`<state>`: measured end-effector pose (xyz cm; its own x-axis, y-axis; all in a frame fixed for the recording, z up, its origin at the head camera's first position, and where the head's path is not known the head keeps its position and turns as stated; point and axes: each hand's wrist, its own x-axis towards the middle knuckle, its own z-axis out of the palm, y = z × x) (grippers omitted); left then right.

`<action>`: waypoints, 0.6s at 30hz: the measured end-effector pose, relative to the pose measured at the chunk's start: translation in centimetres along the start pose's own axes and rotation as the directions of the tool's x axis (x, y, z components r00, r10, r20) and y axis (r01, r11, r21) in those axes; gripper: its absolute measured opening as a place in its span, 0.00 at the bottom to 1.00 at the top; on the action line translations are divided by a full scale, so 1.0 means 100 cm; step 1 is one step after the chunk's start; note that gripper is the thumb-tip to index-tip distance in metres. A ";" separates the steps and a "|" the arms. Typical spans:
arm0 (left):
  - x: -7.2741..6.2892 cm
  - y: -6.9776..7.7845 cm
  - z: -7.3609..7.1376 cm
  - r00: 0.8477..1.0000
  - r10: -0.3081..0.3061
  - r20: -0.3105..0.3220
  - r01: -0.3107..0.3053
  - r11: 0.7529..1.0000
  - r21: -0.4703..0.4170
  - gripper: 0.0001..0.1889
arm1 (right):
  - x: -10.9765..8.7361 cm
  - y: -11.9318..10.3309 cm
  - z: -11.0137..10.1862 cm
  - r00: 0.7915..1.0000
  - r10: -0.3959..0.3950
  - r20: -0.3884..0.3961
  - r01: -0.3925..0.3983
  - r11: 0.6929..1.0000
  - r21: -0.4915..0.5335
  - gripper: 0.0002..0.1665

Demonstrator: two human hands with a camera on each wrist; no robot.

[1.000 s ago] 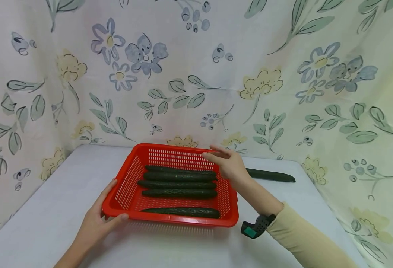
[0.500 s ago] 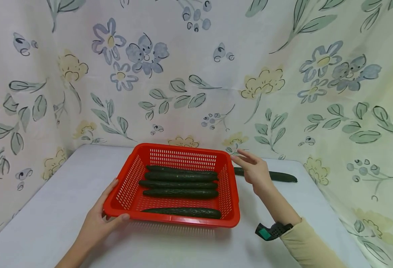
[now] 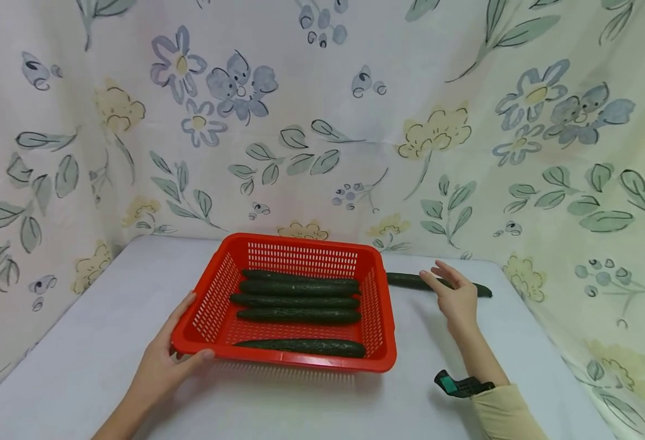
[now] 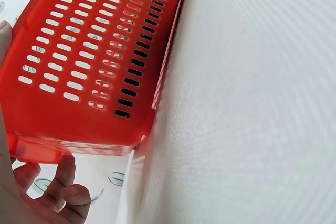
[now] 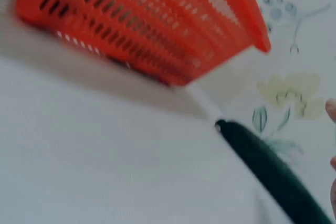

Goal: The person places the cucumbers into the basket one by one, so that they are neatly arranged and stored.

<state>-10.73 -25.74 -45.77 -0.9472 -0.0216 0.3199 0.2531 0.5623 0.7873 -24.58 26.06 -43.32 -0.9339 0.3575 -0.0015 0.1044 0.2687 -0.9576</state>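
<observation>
A red plastic basket with slotted walls sits on the table, several dark green cucumbers lying lengthwise in it. At its near left corner my left hand grips the rim, thumb over the top; in the left wrist view bent fingers show under the rim. Right of the basket, one more cucumber lies on the table. My right hand is over its right half, fingers apart and holding nothing. Whether it touches the cucumber cannot be told. The right wrist view shows that cucumber's end near the basket.
The white-covered table stretches out on both sides of the basket. Behind it hangs a floral curtain, close to the table's back edge. A black band with a green patch is around my right wrist.
My right hand has moved right and down, from over the basket's right rim to over the loose cucumber. The left hand keeps its grip, and the basket stays in place.
</observation>
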 end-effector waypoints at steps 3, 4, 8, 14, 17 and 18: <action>-0.001 0.000 0.000 1.000 -0.005 0.001 0.005 1.000 -0.001 0.56 | 0.010 0.020 -0.005 0.998 -0.057 -0.038 0.055 0.997 -0.049 0.44; -0.002 0.000 0.000 1.000 -0.010 0.004 0.010 1.000 -0.002 0.56 | 0.013 0.027 -0.008 0.995 -0.082 -0.055 0.078 0.994 -0.070 0.44; -0.003 0.000 0.001 0.999 -0.030 0.016 0.030 1.000 -0.003 0.56 | 0.026 0.053 -0.020 0.974 -0.200 -0.101 0.183 0.971 -0.156 0.43; -0.001 0.003 -0.002 0.997 -0.066 0.026 0.066 0.998 0.016 0.56 | 0.035 0.061 -0.028 0.962 -0.258 -0.095 0.233 0.949 -0.214 0.46; 0.000 0.003 -0.002 0.998 -0.063 0.023 0.062 0.998 0.026 0.56 | 0.036 0.063 -0.027 0.957 -0.281 -0.069 0.256 0.932 -0.256 0.46; 0.001 0.003 -0.002 0.998 -0.060 0.023 0.060 0.998 0.025 0.56 | 0.036 0.064 -0.026 0.953 -0.294 -0.069 0.268 0.928 -0.260 0.45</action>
<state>-10.67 -25.75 -45.40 -0.9650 -0.0365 0.2598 0.1912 0.5801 0.7917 -26.40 31.34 -48.70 -0.8973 0.3236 0.3004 -0.0641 0.5777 -0.8138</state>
